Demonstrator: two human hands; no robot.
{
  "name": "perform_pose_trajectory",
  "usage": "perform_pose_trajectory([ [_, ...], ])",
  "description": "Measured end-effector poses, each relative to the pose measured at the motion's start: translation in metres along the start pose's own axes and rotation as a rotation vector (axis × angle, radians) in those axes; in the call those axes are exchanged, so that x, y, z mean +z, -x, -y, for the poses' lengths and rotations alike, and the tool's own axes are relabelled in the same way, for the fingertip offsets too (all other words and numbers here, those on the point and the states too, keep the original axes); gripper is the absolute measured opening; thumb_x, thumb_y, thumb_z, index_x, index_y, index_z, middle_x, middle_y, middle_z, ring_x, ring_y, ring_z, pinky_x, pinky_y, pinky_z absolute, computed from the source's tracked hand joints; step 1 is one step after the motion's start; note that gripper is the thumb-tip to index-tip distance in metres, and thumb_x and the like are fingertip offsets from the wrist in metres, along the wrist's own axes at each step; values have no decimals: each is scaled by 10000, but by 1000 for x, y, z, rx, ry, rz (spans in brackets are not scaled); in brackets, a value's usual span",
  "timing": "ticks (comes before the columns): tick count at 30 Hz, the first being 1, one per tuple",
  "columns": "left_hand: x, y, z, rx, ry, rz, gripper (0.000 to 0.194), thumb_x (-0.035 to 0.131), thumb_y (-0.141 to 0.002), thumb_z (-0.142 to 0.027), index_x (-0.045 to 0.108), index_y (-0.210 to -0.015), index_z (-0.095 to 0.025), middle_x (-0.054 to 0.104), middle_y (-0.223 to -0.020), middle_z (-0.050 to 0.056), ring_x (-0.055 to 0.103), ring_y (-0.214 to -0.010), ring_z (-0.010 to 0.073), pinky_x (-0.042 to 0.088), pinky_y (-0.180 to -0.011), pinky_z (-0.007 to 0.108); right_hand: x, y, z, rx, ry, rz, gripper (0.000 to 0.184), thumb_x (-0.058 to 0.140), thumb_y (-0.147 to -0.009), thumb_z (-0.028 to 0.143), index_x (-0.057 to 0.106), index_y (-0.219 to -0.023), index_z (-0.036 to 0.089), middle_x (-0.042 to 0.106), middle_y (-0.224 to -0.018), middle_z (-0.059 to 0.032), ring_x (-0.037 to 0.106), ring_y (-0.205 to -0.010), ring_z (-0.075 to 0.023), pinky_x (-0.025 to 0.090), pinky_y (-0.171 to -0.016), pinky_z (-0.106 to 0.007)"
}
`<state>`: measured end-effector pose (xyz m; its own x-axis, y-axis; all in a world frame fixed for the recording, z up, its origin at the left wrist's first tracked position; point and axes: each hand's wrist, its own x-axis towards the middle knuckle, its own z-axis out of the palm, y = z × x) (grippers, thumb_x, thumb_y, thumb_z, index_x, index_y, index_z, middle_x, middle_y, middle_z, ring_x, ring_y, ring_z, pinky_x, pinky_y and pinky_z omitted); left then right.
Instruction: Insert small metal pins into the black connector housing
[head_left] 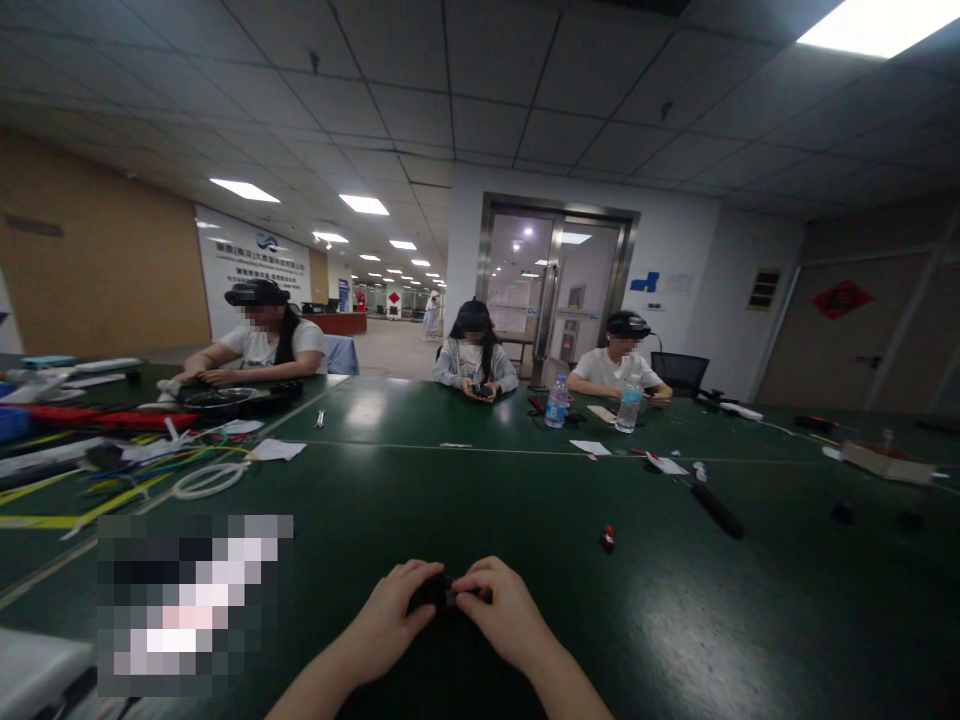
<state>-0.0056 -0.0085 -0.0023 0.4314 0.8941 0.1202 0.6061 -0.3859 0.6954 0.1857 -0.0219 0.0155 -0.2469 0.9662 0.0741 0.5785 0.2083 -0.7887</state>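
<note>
We're in a big office room with glass doors at the far side, and a wide dark green table fills the foreground. Three people sit along its far edge: one at left, one in the middle, one at right. Two water bottles, a left one and a right one, stand toward the far right, while a white cable coil lies among clutter on the left.

At the near middle, a small dark piece is between the person's two hands. The left hand has its fingers bent over the left part, thumb on the near side; the right hand pinches the other end, thumb and forefinger nearly together.

I'd judge the handling as midway: the piece is gripped, not set down. What's finished on it and what remains I can't tell, with fingers covering so much. Its long axis seems to run left to right, roughly level; which end is the front, I can't say. To the right lie a little red item and, farther off, a black rod.
</note>
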Motion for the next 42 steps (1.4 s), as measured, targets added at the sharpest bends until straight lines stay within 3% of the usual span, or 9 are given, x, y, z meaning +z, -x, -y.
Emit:
perform_pose_trajectory([
  [9, 3, -2, 3, -26, -2, -32, 442, 462, -740, -182, 491, -1180, -223, 499, -1205, 43, 448, -1107, 200, 312, -980, 331, -3, -1, -5, 71, -53, -61, 263, 415, -802, 212, 607, -979, 247, 574, -1028, -2, 545, -957, -152, 421, -807, -272],
  [16, 3, -2, 8, -36, 64, -22, 418, 453, -772, -232, 487, -1189, -225, 487, -1208, 42, 452, -1106, 207, 332, -969, 329, -4, -4, -10, 134, -65, -17, 323, 386, -796, 177, 585, -1043, 239, 581, -1090, 0, 538, -1013, -158, 415, -844, -287],
  [26, 4, -4, 6, -51, 31, -53, 415, 437, -768, -206, 501, -1179, -198, 494, -1218, 58, 442, -1128, 204, 310, -998, 331, -1, -4, -12, 88, 29, -46, 335, 420, -773, 178, 579, -1064, 226, 589, -1093, -10, 538, -1017, -152, 409, -855, -273],
  [32, 1, -3, -1, -57, 40, -59, 411, 436, -757, -207, 519, -1159, -191, 510, -1203, 57, 453, -1118, 207, 318, -992, 327, 0, -3, -12, 110, 59, -18, 367, 478, -736, 176, 574, -1084, 245, 610, -1012, -7, 581, -904, -155, 442, -785, -273],
  [42, 5, -4, 11, -37, 21, -49, 419, 433, -773, -218, 494, -1187, -209, 495, -1215, 53, 445, -1119, 198, 315, -990, 337, 0, 0, -2, 141, 36, -20, 355, 508, -718, 149, 580, -1050, 249, 592, -1031, -1, 569, -885, -156, 448, -749, -268],
])
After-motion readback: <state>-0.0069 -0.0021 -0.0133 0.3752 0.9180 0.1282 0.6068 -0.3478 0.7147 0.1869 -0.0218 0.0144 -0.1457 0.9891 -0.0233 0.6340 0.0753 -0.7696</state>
